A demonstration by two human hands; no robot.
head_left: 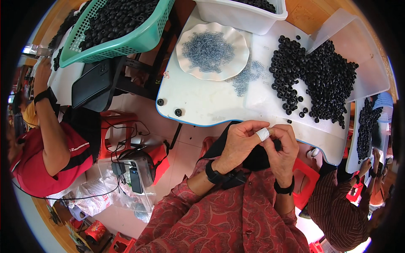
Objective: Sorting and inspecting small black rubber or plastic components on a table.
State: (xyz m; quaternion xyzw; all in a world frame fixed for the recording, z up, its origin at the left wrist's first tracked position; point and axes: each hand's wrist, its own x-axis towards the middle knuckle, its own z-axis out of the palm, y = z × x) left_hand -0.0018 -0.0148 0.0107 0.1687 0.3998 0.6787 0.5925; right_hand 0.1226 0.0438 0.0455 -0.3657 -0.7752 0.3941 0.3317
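Observation:
My left hand (236,145) and my right hand (283,149) meet at the near edge of the white table (202,103), fingertips pinched together. A white wrap (263,134) like tape covers a digit of the left hand, and the right fingertips touch or nearly touch it. Whatever small thing lies between the fingers is hidden. Beyond the hands, a pile of small black ring-shaped parts (329,80) spreads over the table. Left of it, a scalloped white plate (190,35) carries many tiny clear bluish pieces (209,50), with more scattered beside it (244,80).
A green basket (114,55) of black parts stands at the upper left, near a black phone-like case (93,82). A white tub (249,21) sits behind the plate; a clear bin (371,55) lies tipped at right. Co-workers sit left (55,156) and right (337,211).

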